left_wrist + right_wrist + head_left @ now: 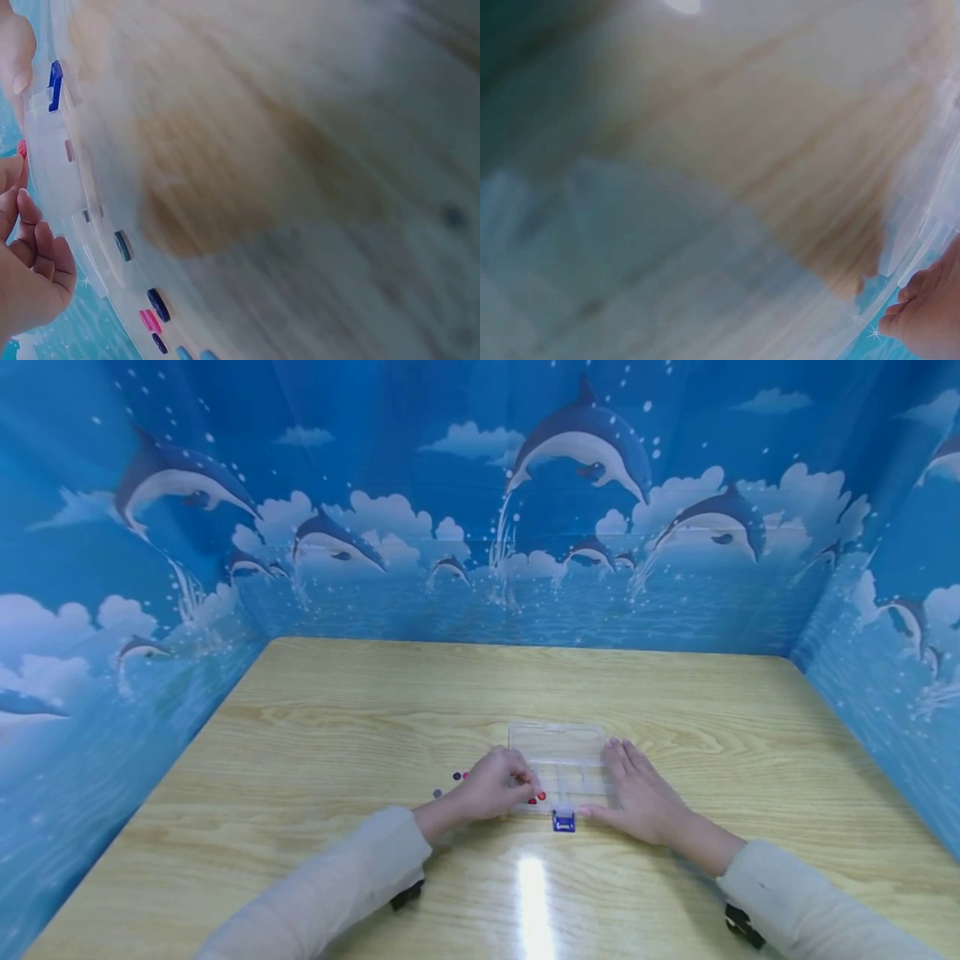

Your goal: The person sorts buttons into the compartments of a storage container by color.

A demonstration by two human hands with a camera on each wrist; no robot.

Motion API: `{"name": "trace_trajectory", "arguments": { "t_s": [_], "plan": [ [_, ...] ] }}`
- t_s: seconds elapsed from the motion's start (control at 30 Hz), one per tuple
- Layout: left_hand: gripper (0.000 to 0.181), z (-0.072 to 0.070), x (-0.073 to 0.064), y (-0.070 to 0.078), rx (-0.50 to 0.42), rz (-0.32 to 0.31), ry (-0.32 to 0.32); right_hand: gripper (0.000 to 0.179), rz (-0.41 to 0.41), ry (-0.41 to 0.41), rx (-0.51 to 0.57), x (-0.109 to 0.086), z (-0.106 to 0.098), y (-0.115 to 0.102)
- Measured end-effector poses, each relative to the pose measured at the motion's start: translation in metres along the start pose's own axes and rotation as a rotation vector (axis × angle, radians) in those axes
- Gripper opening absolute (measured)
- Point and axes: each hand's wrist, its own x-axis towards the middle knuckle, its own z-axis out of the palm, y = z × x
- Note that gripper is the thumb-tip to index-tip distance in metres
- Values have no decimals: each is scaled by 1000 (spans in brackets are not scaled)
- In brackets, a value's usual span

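A clear plastic compartment box (557,744) lies on the table with its lid raised toward the far side and a blue latch (564,821) at its front. My left hand (491,787) is over the box's left part, where thumb and fingertips pinch a small red disc (22,148). Another red piece (532,802) lies in the front left compartment. Along the right side of the box, my right hand (637,795) rests with straight fingers, its thumb near the latch. In the right wrist view only part of that hand (928,307) shows.
Left of the box, partly behind my left hand, lie small loose pieces: a dark blue disc (157,305), a pink one (150,321), a grey-green one (122,245) and light blue ones (208,355). A dolphin-print curtain (480,585) stands around the wooden table (360,693).
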Motion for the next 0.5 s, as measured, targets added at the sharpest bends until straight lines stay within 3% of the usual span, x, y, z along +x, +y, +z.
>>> {"name": "trace_trajectory", "arguments": {
  "t_s": [0.5],
  "plan": [
    [5, 2, 1, 1, 165, 87, -20, 97, -4, -6, -3, 0, -1, -1]
  ]
}}
